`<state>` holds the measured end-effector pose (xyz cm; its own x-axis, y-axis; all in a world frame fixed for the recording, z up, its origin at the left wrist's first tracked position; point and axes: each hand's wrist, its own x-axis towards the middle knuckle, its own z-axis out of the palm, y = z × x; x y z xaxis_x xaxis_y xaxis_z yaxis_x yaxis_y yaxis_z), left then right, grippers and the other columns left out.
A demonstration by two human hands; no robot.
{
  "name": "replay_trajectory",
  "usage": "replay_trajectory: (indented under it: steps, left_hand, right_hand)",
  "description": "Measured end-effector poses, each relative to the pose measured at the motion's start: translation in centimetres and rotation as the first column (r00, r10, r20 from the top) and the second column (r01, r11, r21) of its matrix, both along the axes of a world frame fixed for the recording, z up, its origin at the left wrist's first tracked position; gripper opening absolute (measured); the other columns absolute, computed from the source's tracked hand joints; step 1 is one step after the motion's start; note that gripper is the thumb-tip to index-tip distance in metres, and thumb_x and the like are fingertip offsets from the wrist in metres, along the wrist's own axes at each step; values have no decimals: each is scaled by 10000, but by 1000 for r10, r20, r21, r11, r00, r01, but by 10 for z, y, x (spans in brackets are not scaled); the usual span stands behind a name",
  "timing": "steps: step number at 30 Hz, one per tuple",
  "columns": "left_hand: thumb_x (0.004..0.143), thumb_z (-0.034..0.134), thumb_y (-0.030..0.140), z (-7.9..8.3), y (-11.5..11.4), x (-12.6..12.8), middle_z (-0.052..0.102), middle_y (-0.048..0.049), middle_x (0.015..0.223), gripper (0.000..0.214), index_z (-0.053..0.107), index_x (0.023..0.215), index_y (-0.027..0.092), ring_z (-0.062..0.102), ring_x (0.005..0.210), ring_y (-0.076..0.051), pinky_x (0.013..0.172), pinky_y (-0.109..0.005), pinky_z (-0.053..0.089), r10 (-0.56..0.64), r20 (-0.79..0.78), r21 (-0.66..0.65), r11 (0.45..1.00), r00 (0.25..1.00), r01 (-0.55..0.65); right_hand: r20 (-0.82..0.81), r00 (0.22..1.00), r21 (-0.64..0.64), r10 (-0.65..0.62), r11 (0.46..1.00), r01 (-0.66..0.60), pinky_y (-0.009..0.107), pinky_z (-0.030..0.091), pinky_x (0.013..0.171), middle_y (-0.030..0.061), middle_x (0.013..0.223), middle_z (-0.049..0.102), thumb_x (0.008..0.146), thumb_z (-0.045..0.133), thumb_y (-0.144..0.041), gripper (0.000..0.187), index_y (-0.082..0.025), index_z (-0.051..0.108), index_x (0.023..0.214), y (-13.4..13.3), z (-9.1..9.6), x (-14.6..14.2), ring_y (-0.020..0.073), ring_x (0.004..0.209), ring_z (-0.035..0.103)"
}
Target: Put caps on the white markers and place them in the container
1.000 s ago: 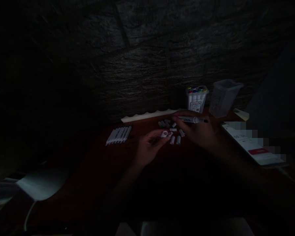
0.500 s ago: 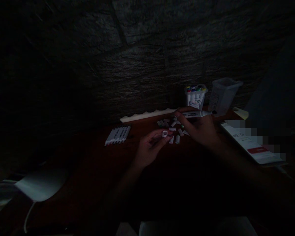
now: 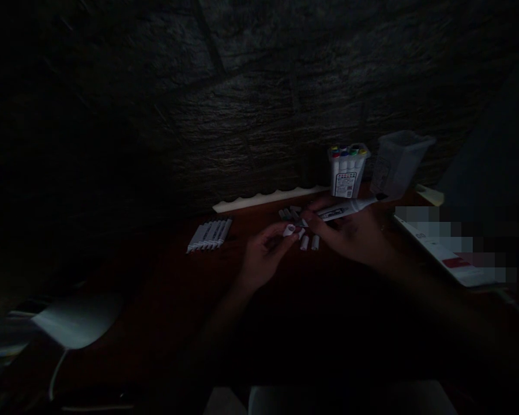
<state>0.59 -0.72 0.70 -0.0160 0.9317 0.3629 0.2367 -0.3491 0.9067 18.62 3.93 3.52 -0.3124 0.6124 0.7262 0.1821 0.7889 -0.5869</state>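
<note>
Pens (image 3: 209,235) lie side by side left of centre on the dark worktop (image 3: 177,300). To their right, your left hand (image 3: 263,259) pinches a small white cap (image 3: 289,230) between thumb and fingertips. Loose caps (image 3: 310,242) lie between your hands. Your right hand (image 3: 350,233) grips a grey marker (image 3: 343,210), its near end just beside the cap and its dark tip pointing towards the clear tub (image 3: 398,164) at upper right.

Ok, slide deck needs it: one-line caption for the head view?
In dim light, right hand holds a white marker while left hand pinches a cap beside scattered caps.
</note>
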Motion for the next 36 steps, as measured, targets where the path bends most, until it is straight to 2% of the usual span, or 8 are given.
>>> replay_trajectory:
  steps: [6,12,17,19,21,24,26,36]
  left_hand:
    - [802,686,301,1,0,0,744,-56,970,199,702,959,180,693,893,-190,830,-318,554,-1,-25,26,1000,1000,2]
    - [811,677,296,0,-2,0,744,-53,965,212,702,987,181,689,880,-183,811,-305,553,-8,-39,25,1000,999,9]
    - [811,678,305,0,0,-2,742,-55,978,204,708,973,184,685,914,-190,850,-314,542,10,-68,38,999,998,-7]
    - [811,679,312,0,0,-2,744,-61,971,199,710,952,175,687,916,-194,856,-319,542,13,-53,25,1000,999,-12]
    - [808,686,309,-1,-1,0,745,-63,974,202,710,956,174,690,911,-193,845,-311,546,-17,-34,-2,1000,999,17]
    - [789,711,290,-3,-5,3,744,-61,1002,228,712,990,182,692,924,-191,856,-301,542,-79,-39,-42,996,996,77]
    - [783,717,282,-3,-7,5,745,-61,1005,234,712,993,178,693,926,-191,856,-298,543,-92,-29,-62,994,995,90]
    - [751,736,263,-1,-5,6,746,-64,1004,241,706,970,168,695,927,-188,869,-311,545,-82,85,-83,993,993,89]
  right_hand:
    - [117,993,26,32,999,-35,280,529,679,13,871,744,856,615,-317,128,-227,703,877,-1,-2,0,165,743,691]
    - [158,986,74,50,995,-62,284,533,746,8,914,745,876,592,-295,135,-229,706,908,1,-3,-1,167,830,696]
    - [200,980,128,13,991,-40,294,536,782,5,913,749,884,583,-303,151,-236,716,904,-2,-3,-4,177,839,703]
    - [204,978,164,-41,987,8,302,537,783,18,911,749,886,581,-309,162,-229,718,917,1,-2,-3,189,840,705]
    - [172,974,200,-145,974,110,314,536,780,38,927,747,890,576,-313,172,-220,717,925,6,-1,2,204,847,705]
    - [115,944,218,-310,935,281,339,538,767,62,909,747,889,573,-311,175,-206,711,909,17,1,12,225,828,705]
    - [108,923,219,-369,914,340,342,542,747,62,864,749,883,580,-318,175,-197,707,887,21,1,16,229,797,708]
    - [55,947,176,-315,937,301,301,538,704,48,855,740,889,576,-332,182,-196,697,890,13,-1,7,192,771,702]
